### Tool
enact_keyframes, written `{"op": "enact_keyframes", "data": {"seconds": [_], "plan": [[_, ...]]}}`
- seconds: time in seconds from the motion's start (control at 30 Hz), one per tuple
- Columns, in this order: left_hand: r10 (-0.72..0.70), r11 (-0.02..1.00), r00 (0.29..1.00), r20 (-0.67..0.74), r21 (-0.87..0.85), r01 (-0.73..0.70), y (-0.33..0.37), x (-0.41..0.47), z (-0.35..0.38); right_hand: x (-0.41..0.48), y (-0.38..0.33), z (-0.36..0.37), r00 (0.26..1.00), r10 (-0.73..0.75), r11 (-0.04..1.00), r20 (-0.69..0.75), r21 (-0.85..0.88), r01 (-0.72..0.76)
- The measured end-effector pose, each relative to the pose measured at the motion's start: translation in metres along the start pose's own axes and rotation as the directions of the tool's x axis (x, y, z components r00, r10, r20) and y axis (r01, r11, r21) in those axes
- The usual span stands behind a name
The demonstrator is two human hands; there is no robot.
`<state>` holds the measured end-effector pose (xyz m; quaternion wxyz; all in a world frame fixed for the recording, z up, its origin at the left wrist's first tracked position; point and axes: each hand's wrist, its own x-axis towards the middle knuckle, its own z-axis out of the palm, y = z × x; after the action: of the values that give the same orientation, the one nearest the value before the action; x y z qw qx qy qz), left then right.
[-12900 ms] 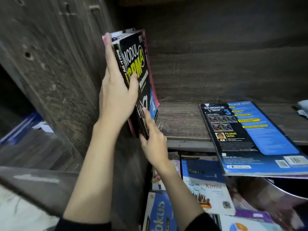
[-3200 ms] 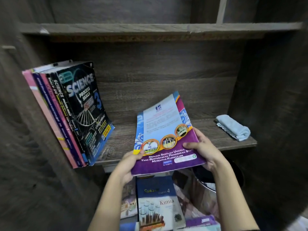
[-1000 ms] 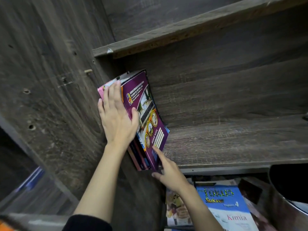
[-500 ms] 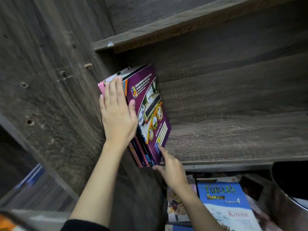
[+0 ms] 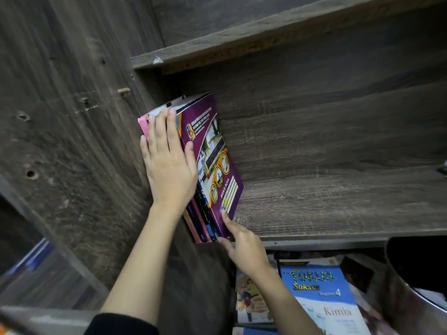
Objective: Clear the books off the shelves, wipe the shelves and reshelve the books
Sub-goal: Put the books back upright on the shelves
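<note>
View: head camera, the only one supplied.
Landmark: purple Buku Nota notebook (image 5: 215,151), outermost of a short row of books standing on the wooden shelf (image 5: 338,209).
Task item, position: the notebook's foot sits at the shelf's front left corner. The row, with a pink book (image 5: 142,122) innermost, leans left against the side panel (image 5: 72,141).
Long axis: runs from the foot on the shelf up and to the left, tilted and not upright.
Left hand (image 5: 169,163): laid flat against the front edges of the row just left of the notebook. Fingers are straight and together, the thumb lies on the purple cover, and nothing is gripped.
Right hand (image 5: 244,245): at the notebook's lower front corner. Its extended index finger (image 5: 223,215) touches the cover there, the other fingers are loosely spread, and nothing is held.
Governing relation: the notebook lies up and left of the right hand, which is the nearer one to its foot. The left hand bears on the upper part of the row.
Judgement: squaring the row probably calls for pushing the foot leftward while the flat palm steadies the top.
Below the notebook: a blue Fokus Sukses Kimia book (image 5: 321,298) lies among loose books not yet shelved.
Risk: the leaning row may slide forward off the shelf edge.
</note>
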<state>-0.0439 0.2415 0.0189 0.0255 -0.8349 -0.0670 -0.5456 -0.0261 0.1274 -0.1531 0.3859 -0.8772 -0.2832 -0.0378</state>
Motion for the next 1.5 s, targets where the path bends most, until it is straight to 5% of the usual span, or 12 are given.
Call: {"op": "enact_keyframes", "data": {"seconds": [1.1,1.3,1.5], "plan": [[0.004,0.997,0.999,0.048,0.071,-0.008,-0.001,-0.002,0.007,0.006,0.006,0.001,0.996,0.083,0.989,-0.019,0.126,-0.080],[-0.023,0.995,0.993,0.112,-0.091,0.034,0.006,-0.007,0.000,0.007,0.010,0.000,0.998,0.048,0.929,0.036,0.366,-0.058],[-0.180,0.954,0.983,0.018,-0.238,0.179,0.032,-0.026,-0.011,-0.007,0.009,-0.019,0.989,0.106,0.907,-0.106,0.417,-0.053]]}}
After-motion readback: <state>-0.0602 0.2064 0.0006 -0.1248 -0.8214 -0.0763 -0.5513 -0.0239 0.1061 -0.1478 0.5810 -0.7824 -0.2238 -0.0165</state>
